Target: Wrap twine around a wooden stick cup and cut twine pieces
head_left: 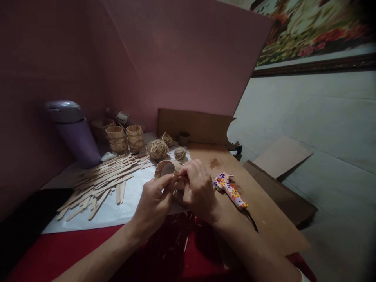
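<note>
A small cup of wooden craft sticks (162,166) with a scalloped rim and a darker round inside stands in front of me, partly covered by my hands. Its near side carries a paler craft stick (177,168) at the rim. My left hand (154,201) is closed, thumb and forefinger pinching at this stick's near side. From the right, my right hand (199,192) pinches the same stick, its fingertips close against the left ones. The lower part of the cup is hidden behind both hands. A flower-patterned glue gun (230,190) lies right of my right hand.
Loose craft sticks (102,180) are heaped on white paper (138,196) at left. Behind are two finished stick cups (116,139), twine balls (158,149), a small dark pot (184,138) and a purple flask (78,137). Brown board (264,223) lies at right; red cloth (96,250) covers the front.
</note>
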{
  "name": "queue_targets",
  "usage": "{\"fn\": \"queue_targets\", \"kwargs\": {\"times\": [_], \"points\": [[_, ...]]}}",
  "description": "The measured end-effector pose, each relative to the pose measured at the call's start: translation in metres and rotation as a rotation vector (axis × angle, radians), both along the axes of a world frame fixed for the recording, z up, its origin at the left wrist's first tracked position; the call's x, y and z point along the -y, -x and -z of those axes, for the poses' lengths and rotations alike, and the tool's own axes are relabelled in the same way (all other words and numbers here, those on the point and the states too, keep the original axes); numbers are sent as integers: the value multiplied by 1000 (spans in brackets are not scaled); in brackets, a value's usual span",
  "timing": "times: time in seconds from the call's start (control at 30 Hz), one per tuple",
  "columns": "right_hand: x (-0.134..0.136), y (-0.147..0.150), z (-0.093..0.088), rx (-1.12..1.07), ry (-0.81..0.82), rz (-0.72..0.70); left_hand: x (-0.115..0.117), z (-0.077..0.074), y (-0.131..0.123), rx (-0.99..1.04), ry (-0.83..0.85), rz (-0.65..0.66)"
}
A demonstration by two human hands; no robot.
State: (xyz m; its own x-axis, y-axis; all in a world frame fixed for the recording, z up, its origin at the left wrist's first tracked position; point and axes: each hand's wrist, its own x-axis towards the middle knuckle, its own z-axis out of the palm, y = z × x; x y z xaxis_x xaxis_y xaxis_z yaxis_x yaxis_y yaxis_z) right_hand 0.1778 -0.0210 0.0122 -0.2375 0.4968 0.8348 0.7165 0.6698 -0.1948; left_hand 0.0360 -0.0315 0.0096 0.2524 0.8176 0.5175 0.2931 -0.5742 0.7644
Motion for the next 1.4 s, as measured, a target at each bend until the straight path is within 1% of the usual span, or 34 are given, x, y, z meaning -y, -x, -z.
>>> {"fn": "queue_targets", "kwargs": {"times": [0.27,0.4,0.73,0.9,1.0,1.1,1.17,1.3,1.4], "points": [[-1,-3,3,190,-273,110,6,-3,-3,88,100,37],[-2,-4,5,204,-334,110,8,-3,-3,119,91,38],[0,-2,6,161,-333,48,11,-2,-4,176,74,17],[0,0,10,117,-350,29,11,2,-5,180,73,9],[1,3,13,76,-321,41,11,4,-6,190,85,10],[3,4,14,-3,-269,35,12,2,-6,207,121,14],[3,4,14,-36,-243,42,12,-2,-5,227,166,48],[3,2,12,-34,-242,62,12,-8,-5,271,247,173],[5,4,12,-91,-206,47,13,-7,-5,297,245,158]]}}
